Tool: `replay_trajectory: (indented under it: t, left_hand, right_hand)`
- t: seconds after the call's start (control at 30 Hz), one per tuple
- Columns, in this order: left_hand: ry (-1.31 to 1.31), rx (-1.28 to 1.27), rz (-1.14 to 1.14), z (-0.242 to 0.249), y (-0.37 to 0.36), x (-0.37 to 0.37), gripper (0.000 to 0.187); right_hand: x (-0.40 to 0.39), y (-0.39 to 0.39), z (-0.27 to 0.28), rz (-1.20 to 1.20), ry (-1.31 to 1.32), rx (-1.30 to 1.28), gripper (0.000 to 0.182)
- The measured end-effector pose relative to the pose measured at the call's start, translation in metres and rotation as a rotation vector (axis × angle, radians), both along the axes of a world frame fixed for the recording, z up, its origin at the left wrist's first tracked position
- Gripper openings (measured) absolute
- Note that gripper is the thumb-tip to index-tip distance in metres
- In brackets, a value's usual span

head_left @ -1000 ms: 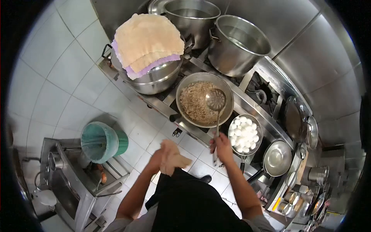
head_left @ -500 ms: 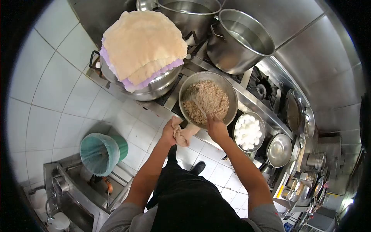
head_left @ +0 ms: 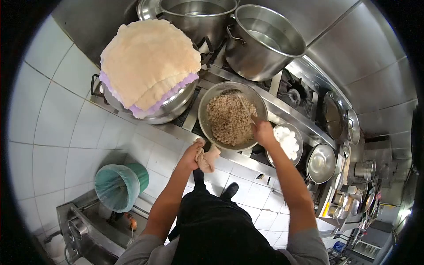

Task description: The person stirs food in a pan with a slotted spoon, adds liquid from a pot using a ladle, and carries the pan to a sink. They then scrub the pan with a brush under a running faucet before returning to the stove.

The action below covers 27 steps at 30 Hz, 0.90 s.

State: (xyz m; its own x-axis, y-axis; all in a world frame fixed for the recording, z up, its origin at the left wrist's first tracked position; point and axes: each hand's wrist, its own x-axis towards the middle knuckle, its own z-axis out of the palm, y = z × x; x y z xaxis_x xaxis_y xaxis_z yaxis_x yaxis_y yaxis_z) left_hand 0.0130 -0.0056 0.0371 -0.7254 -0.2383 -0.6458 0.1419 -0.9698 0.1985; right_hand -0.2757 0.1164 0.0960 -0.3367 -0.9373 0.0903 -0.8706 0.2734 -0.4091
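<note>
A steel wok (head_left: 206, 126) full of brown minced food (head_left: 229, 119) sits on the stove in front of me. My left hand (head_left: 193, 154) holds a beige cloth (head_left: 207, 158) wrapped at the wok's near handle. My right hand (head_left: 263, 132) grips the long handle of a ladle (head_left: 245, 107), whose head is down in the minced food at the wok's far side.
A big covered pot with beige and purple cloths (head_left: 148, 62) stands left of the wok. Two tall stock pots (head_left: 260, 39) are behind. A bowl of white eggs (head_left: 288, 142) and an empty pan (head_left: 321, 162) lie right. A green-lined bin (head_left: 118, 185) stands on the floor.
My left hand brought the cloth up from my waist to the wok's handle. My right hand moved the ladle from above the wok down into the food and across to its far right side.
</note>
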Motion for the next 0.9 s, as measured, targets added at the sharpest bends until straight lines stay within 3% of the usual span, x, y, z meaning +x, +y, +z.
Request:
replay_trajectory:
  t: [0.07,0.13,0.27,0.37,0.47,0.57,0.6,0.63,0.67,0.73,0.87,0.9]
  left_hand:
    - [-0.003,-0.014,-0.016,-0.004,0.0,-0.003,0.017]
    - [0.025,0.023,-0.014,-0.019,0.002,-0.003,0.016]
    - [0.004,0.024,0.044,-0.015,0.008,-0.006,0.013]
    - [0.097,0.05,0.027,-0.028,0.008,-0.006,0.011]
    - [0.081,0.039,0.027,-0.031,0.009,-0.005,0.012]
    - [0.101,0.064,-0.015,-0.057,0.007,0.001,0.015]
    - [0.108,0.062,-0.024,-0.045,0.006,-0.002,0.015]
    - [0.006,0.091,-0.036,-0.021,0.006,-0.005,0.017]
    - [-0.097,0.118,-0.045,-0.007,0.005,-0.007,0.019]
    - [-0.054,0.12,-0.06,-0.012,0.006,-0.005,0.02]
    - [-0.03,0.095,-0.052,-0.024,0.007,-0.005,0.019]
    - [-0.031,0.098,-0.058,-0.04,0.007,-0.004,0.019]
  right_hand:
    - [0.013,-0.017,-0.037,-0.109,0.076,0.174,0.044]
    - [0.046,-0.007,-0.039,-0.087,0.104,0.27,0.046]
    - [0.06,0.042,0.001,0.056,0.106,0.406,0.047]
    - [0.028,0.05,0.028,0.021,-0.004,0.171,0.039]
    - [-0.012,0.025,0.032,-0.133,-0.056,0.124,0.019]
    - [-0.027,0.025,-0.038,-0.076,-0.13,0.026,0.019]
    - [-0.016,0.03,-0.072,-0.2,-0.093,0.087,0.024]
    - [0.018,0.025,-0.045,-0.218,-0.184,0.148,0.027]
    - [0.04,0.026,-0.047,-0.262,-0.253,0.048,0.03]
    - [0.061,0.032,-0.029,-0.266,-0.3,-0.026,0.03]
    - [0.034,0.05,0.014,-0.2,-0.349,0.044,0.031]
    - [0.018,0.047,0.022,-0.191,-0.202,0.101,0.032]
